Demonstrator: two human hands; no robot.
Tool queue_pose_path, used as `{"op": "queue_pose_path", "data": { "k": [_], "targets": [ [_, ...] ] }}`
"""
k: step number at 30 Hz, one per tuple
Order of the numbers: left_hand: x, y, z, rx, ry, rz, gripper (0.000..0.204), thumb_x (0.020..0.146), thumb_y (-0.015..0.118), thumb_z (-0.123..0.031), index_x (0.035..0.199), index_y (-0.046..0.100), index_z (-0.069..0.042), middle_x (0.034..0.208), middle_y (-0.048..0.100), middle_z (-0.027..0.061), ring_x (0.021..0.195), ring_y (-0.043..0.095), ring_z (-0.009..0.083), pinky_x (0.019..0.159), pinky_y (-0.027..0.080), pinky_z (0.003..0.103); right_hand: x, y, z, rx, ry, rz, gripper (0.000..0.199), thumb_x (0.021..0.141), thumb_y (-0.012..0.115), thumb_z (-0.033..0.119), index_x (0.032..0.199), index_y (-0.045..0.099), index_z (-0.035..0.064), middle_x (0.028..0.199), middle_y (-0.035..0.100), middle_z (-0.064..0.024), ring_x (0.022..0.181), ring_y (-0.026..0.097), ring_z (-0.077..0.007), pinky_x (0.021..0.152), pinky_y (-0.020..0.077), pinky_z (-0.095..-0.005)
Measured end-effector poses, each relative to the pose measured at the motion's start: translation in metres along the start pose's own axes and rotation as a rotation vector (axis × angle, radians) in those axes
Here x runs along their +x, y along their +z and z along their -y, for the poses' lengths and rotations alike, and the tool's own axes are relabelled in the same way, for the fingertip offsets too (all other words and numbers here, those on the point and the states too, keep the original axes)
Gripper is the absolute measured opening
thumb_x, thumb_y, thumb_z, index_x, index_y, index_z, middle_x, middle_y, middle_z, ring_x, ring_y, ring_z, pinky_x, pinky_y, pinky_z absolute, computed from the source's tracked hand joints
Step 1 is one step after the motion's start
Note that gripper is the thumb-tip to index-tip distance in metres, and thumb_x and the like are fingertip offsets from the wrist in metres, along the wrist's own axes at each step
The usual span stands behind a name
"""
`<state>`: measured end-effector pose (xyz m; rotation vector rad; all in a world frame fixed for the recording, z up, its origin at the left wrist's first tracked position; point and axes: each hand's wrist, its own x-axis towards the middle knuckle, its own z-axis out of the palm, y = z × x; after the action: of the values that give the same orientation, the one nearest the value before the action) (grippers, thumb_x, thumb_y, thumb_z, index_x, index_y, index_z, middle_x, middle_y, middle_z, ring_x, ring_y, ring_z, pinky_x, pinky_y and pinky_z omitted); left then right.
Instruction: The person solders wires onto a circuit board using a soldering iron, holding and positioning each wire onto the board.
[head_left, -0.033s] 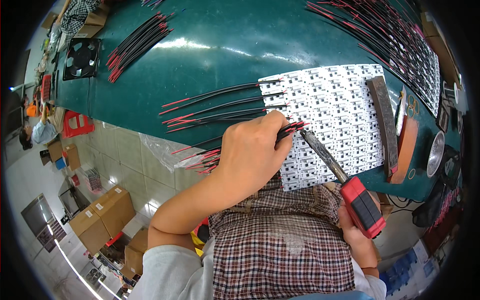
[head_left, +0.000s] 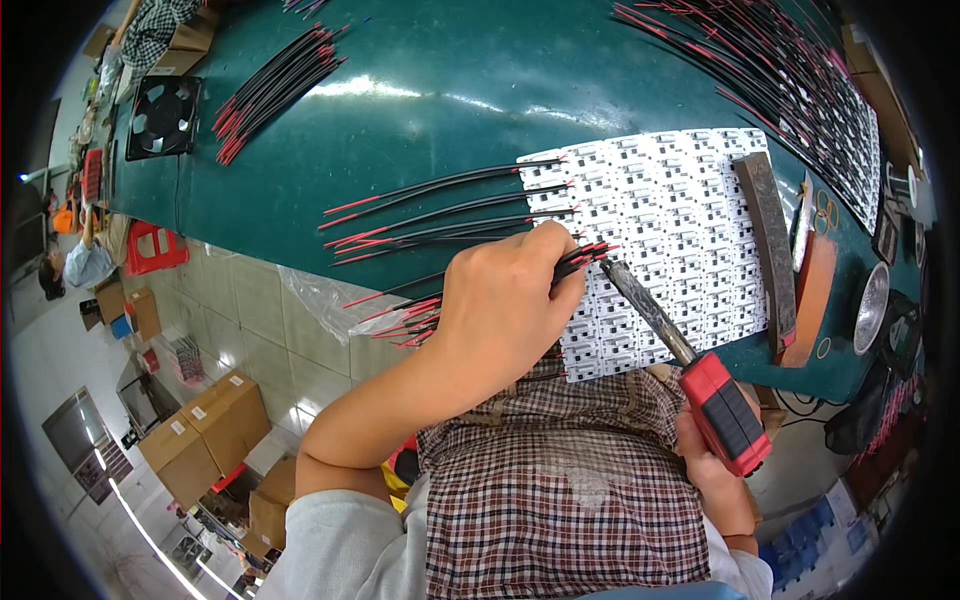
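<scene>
My left hand [head_left: 505, 305] grips a bundle of red and black wires [head_left: 400, 315], their stripped ends resting on a white panel of small circuit boards [head_left: 680, 230] on the green table [head_left: 450, 130]. My right hand [head_left: 715, 470] holds a red-handled soldering iron [head_left: 725, 410]; its dark tip [head_left: 625, 285] points at the wire ends near my left fingers. Several other red and black wire pairs [head_left: 440, 205] lie attached along the panel's left edge.
A dark curved bar [head_left: 770, 245] lies on the panel's right side beside an orange pad [head_left: 810, 300]. More wire bundles sit at the table's far left [head_left: 275, 85] and far right [head_left: 790, 80]. A black fan [head_left: 160, 115] is at the left. Cardboard boxes [head_left: 200, 430] stand on the floor.
</scene>
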<state>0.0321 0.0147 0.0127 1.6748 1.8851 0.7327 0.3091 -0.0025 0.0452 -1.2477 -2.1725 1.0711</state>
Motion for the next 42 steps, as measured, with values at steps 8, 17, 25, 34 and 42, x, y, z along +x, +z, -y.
{"op": "queue_pose_path", "data": {
  "k": [8, 17, 25, 34, 42],
  "targets": [
    [0.003, 0.000, -0.002, 0.024, 0.026, -0.012, 0.015, 0.083, 0.076, -0.013, 0.083, 0.065, -0.003, 0.066, 0.065, 0.0105, 0.052, 0.062, 0.0266, 0.050, 0.047, 0.036, 0.009, 0.003, 0.001, -0.030, -0.078, -0.023, 0.018, 0.069, 0.073, 0.001, 0.087, 0.068, -0.0005, 0.077, 0.062, -0.0129, 0.062, 0.061, -0.0299, 0.055, 0.0495, -0.0357],
    [0.004, -0.002, -0.005, 0.046, 0.035, -0.004, 0.015, 0.080, 0.077, -0.011, 0.083, 0.065, -0.003, 0.066, 0.065, 0.0117, 0.053, 0.063, 0.0277, 0.051, 0.048, 0.037, -0.002, 0.002, -0.003, 0.086, 0.038, -0.006, 0.020, 0.072, 0.074, 0.004, 0.090, 0.067, -0.0006, 0.078, 0.062, -0.0131, 0.063, 0.061, -0.0299, 0.057, 0.0495, -0.0359],
    [0.010, -0.009, 0.004, 0.057, 0.093, 0.052, 0.017, 0.078, 0.079, -0.011, 0.091, 0.071, -0.003, 0.077, 0.069, 0.0121, 0.063, 0.066, 0.0285, 0.056, 0.051, 0.036, -0.018, 0.000, -0.010, 0.103, 0.197, 0.062, 0.020, 0.073, 0.074, 0.005, 0.091, 0.067, -0.0008, 0.080, 0.063, -0.0135, 0.064, 0.062, -0.0305, 0.058, 0.0498, -0.0368],
    [0.007, -0.009, 0.004, 0.085, 0.138, 0.065, 0.019, 0.074, 0.079, -0.008, 0.091, 0.071, -0.003, 0.082, 0.071, 0.0115, 0.069, 0.068, 0.0294, 0.060, 0.053, 0.037, -0.008, 0.006, -0.007, 0.109, 0.072, -0.014, 0.022, 0.071, 0.074, 0.004, 0.092, 0.067, -0.0005, 0.078, 0.062, -0.0131, 0.064, 0.062, -0.0302, 0.057, 0.0502, -0.0366],
    [0.004, -0.006, 0.002, 0.110, 0.193, 0.024, 0.022, 0.067, 0.079, -0.009, 0.080, 0.062, -0.005, 0.073, 0.063, 0.0092, 0.069, 0.067, 0.0273, 0.061, 0.054, 0.037, -0.016, 0.002, -0.010, 0.082, 0.104, 0.020, 0.025, 0.070, 0.074, 0.004, 0.095, 0.067, -0.0001, 0.079, 0.061, -0.0137, 0.065, 0.061, -0.0318, 0.059, 0.0498, -0.0375]
  ]
}}
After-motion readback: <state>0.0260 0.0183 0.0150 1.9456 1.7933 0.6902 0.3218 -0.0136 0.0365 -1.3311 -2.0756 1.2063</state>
